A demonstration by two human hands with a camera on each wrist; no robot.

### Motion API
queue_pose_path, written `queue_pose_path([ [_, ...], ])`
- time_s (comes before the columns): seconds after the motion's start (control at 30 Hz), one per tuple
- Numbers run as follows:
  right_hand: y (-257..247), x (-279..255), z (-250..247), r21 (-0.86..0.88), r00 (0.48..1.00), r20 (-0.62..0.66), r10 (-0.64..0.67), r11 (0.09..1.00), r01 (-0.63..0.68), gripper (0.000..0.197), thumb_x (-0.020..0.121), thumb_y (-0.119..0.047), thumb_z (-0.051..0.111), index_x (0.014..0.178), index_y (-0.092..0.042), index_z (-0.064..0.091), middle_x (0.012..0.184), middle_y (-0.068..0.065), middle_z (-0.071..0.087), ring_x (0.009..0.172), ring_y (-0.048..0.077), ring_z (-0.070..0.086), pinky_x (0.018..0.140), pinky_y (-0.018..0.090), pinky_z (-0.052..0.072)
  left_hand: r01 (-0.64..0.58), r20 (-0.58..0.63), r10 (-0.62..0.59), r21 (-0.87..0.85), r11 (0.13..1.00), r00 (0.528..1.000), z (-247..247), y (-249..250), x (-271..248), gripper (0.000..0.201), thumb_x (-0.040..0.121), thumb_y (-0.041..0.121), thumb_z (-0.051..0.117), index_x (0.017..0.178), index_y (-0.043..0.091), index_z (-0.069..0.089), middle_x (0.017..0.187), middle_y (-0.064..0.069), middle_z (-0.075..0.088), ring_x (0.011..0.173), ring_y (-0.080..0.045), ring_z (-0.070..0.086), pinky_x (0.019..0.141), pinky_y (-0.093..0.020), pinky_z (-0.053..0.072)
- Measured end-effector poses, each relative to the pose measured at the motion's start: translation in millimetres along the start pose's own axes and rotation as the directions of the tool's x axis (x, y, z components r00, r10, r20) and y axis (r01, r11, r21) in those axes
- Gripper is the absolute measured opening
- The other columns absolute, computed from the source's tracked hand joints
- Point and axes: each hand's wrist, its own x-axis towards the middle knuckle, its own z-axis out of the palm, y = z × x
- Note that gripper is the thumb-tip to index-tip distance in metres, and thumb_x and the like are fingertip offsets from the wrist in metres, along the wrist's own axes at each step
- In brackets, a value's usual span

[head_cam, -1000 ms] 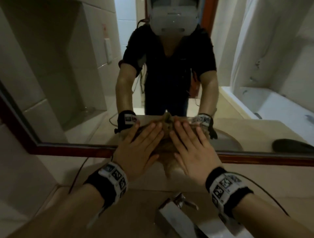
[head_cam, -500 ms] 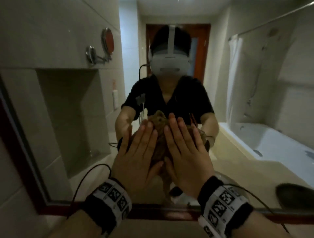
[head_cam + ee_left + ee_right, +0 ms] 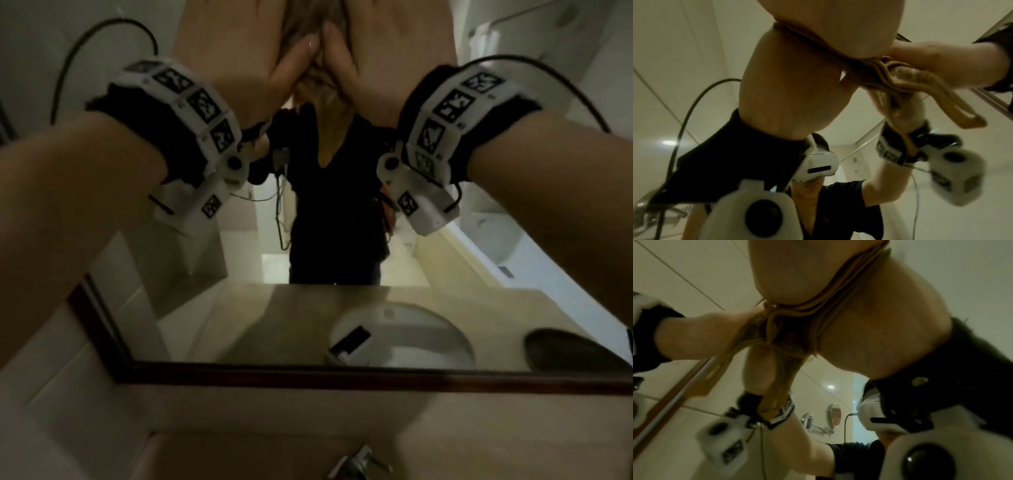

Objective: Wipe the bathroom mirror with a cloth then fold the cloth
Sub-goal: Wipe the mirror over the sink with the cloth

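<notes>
A crumpled brown cloth [image 3: 310,37] lies against the mirror glass [image 3: 219,329], high up at the top edge of the head view. My left hand [image 3: 233,44] and right hand [image 3: 394,41] press it side by side, palms flat and thumbs nearly touching; the fingertips are cut off above the frame. In the left wrist view the left palm [image 3: 793,78] lies on the cloth [image 3: 898,78], whose folds bunch out to the right. The right wrist view shows the right palm [image 3: 875,318] on the cloth [image 3: 789,339], with a loose edge hanging down.
The mirror's dark wooden frame [image 3: 308,375] runs along the bottom, above a tiled strip and the tap [image 3: 359,462]. The glass reflects the basin [image 3: 421,329], a dark object [image 3: 575,349] on the counter, a bathtub [image 3: 507,246] and me. Cables trail from both wristbands.
Both hands slid the cloth up the mirror, from just above the bottom frame to high on the glass. They are still side by side, flat on it.
</notes>
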Motion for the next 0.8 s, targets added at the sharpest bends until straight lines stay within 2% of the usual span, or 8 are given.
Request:
queue_pose_path([
  [0.03, -11, -2, -4, 0.059, 0.996, 0.05, 0.069, 0.996, -0.072, 0.071, 0.097, -0.007, -0.003, 0.142, -0.047, 0.034, 0.146, -0.028, 0.037, 0.136, -0.003, 0.034, 0.058, 0.068, 0.037, 0.006, -0.026, -0.006, -0.013, 1.0, 1.0, 2, 5, -9, 0.037, 0.101, 0.051, 0.044, 0.112, 0.017, 0.056, 0.092, -0.009, 0.067, 0.086, -0.025, 0.058, 0.076, -0.031, 0.042],
  [0.07, -19, -5, -4, 0.064, 0.98, 0.088, 0.177, 0.981, -0.182, 0.071, 0.093, -0.02, -0.009, 0.137, -0.056, 0.033, 0.144, -0.033, 0.035, 0.132, -0.01, 0.034, 0.082, 0.056, 0.043, 0.027, 0.028, -0.025, -0.062, 0.998, 0.999, 6, 9, -21, 0.039, 0.102, 0.051, 0.041, 0.107, 0.015, 0.056, 0.086, -0.01, 0.064, 0.081, -0.027, 0.057, 0.073, -0.031, 0.039],
  [0.17, -44, -37, 18, 0.175, 0.986, 0.149, 0.069, 0.98, -0.095, 0.073, 0.102, -0.001, 0.012, 0.132, -0.065, 0.027, 0.123, -0.057, 0.026, 0.094, -0.007, 0.037, 0.065, 0.042, 0.024, 0.196, 0.219, -0.135, -0.288, 0.937, 0.966, 12, 27, -61, 0.065, 0.102, 0.058, 0.02, 0.127, 0.008, 0.052, 0.116, -0.018, 0.058, 0.109, -0.033, 0.053, 0.093, -0.037, 0.033],
  [0.2, -49, -51, 32, 0.129, 0.983, 0.155, 0.099, 0.984, -0.12, 0.062, 0.104, -0.006, 0.016, 0.135, -0.058, 0.03, 0.13, -0.048, 0.033, 0.111, -0.025, 0.013, 0.044, 0.067, 0.0, 0.219, 0.225, -0.152, -0.31, 0.925, 0.962, 13, 37, -82, 0.07, 0.102, 0.06, 0.017, 0.137, 0.007, 0.047, 0.13, -0.019, 0.055, 0.122, -0.034, 0.05, 0.102, -0.041, 0.032],
  [0.23, -53, -66, 48, -0.012, 0.975, 0.148, 0.163, 0.987, -0.163, 0.045, 0.105, -0.022, 0.017, 0.141, -0.041, 0.034, 0.141, -0.027, 0.041, 0.135, 0.001, 0.034, 0.108, 0.029, 0.019, 0.194, 0.214, -0.132, -0.298, 0.935, 0.968, 12, 48, -105, 0.073, 0.102, 0.059, 0.018, 0.144, 0.005, 0.041, 0.142, -0.02, 0.049, 0.132, -0.036, 0.045, 0.11, -0.046, 0.03],
  [0.27, -54, -84, 70, -0.157, 0.96, 0.12, 0.255, 0.959, -0.235, 0.049, 0.102, -0.036, 0.017, 0.146, -0.022, 0.033, 0.149, -0.003, 0.04, 0.14, 0.019, 0.033, 0.102, 0.057, 0.032, 0.147, 0.199, -0.093, -0.276, 0.95, 0.975, 15, 60, -131, 0.074, 0.103, 0.058, 0.021, 0.147, 0.001, 0.036, 0.148, -0.023, 0.042, 0.138, -0.039, 0.039, 0.114, -0.052, 0.028],
  [0.33, -66, -128, 114, -0.282, 0.945, 0.156, 0.286, 0.93, -0.235, 0.064, 0.099, -0.046, 0.021, 0.151, -0.008, 0.02, 0.157, 0.013, 0.024, 0.145, 0.032, 0.022, 0.116, 0.05, 0.01, 0.081, 0.183, -0.035, -0.251, 0.965, 0.982, 30, 88, -188, 0.078, 0.103, 0.056, 0.025, 0.149, -0.006, 0.027, 0.152, -0.03, 0.033, 0.142, -0.043, 0.031, 0.114, -0.063, 0.024],
  [0.8, -145, -351, 249, -0.155, 0.951, 0.254, 0.175, 0.978, -0.139, 0.07, 0.092, -0.021, 0.051, 0.152, -0.009, 0.019, 0.159, 0.01, 0.011, 0.147, 0.028, 0.012, 0.119, 0.049, 0.005, 0.026, 0.434, 0.151, -0.374, 0.927, 0.888, 49, 223, -424, 0.078, 0.095, 0.038, 0.045, 0.157, 0.009, 0.006, 0.164, -0.01, 0.002, 0.152, -0.024, 0.005, 0.121, -0.055, 0.009],
])
